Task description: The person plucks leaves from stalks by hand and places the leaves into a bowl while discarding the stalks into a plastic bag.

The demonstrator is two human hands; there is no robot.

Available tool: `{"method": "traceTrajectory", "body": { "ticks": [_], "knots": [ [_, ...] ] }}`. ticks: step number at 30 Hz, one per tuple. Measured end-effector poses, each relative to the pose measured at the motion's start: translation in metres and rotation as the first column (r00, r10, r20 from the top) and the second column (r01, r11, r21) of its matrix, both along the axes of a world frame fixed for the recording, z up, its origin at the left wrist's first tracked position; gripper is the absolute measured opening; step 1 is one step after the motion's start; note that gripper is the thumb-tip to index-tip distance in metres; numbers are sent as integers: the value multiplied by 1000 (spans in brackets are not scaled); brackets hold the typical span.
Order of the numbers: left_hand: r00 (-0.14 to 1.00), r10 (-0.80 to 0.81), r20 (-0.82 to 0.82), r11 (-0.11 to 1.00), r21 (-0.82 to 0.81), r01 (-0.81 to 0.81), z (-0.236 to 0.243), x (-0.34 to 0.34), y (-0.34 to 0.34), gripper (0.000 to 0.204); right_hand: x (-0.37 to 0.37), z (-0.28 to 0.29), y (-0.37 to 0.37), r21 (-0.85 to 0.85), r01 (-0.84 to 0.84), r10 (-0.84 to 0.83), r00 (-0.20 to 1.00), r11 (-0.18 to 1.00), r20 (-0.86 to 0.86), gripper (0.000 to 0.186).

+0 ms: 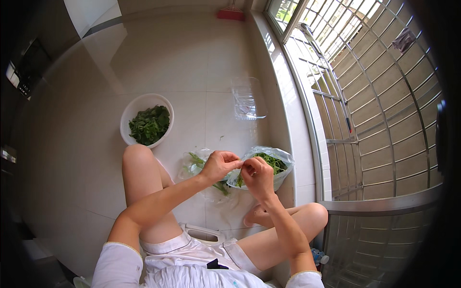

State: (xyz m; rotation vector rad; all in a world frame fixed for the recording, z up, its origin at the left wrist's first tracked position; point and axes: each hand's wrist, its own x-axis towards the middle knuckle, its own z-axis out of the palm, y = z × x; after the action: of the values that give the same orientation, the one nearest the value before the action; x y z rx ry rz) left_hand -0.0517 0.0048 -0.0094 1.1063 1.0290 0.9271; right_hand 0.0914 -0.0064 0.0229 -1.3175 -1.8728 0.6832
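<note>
Two white sleeves (117, 264) lie closest to us, with our white shorts (165, 247) and a small black bow (217, 264) between them. Beside our right thigh stands a blue and white object with a white cap (324, 259), partly hidden. Between our bent legs (141, 168) we see a white plastic edge (197, 227) with a long opening.

Past that, our hands meet over the near side of a clear plastic bag (286, 159). Our left hand (219, 165) reaches in with fingers bent and tips drawn toward the other hand; our right hand (258, 177) is curled, its fingertips just beside those of the left. Whether either one grips anything is too small for us to tell. Green stalks (272, 163) fill the bag, which sits on the floor (187, 62) near the wall under the window. To its left, partly behind our left hand and forearm, spreads a crumpled clear bag (186, 171) with thick green stems (197, 160) on it.

Farther off to the left, just beyond our left knee, a round white colander (125, 126) holds dark green leaves (150, 125). Beyond the bags lies a clear plastic tray (248, 101). Off to our right rises a metal grille (342, 141), and at the far wall rests a red dustpan (231, 15).
</note>
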Motion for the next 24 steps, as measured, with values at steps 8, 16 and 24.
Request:
{"method": "traceTrajectory", "body": {
  "ticks": [8,16,24],
  "knots": [
    [985,-33,168,989,-134,56,4,-6,2,12,8,-7,7,-311,-25,-75,949,950,-306,3],
    [976,-49,214,979,-185,89,8,-8,5,14,32,1,18,-455,-48,-149,910,889,-388,7],
    [973,-50,226,970,-221,101,11,-8,5,13,29,15,17,-575,-445,-273,575,687,-771,5]
  ]
}}
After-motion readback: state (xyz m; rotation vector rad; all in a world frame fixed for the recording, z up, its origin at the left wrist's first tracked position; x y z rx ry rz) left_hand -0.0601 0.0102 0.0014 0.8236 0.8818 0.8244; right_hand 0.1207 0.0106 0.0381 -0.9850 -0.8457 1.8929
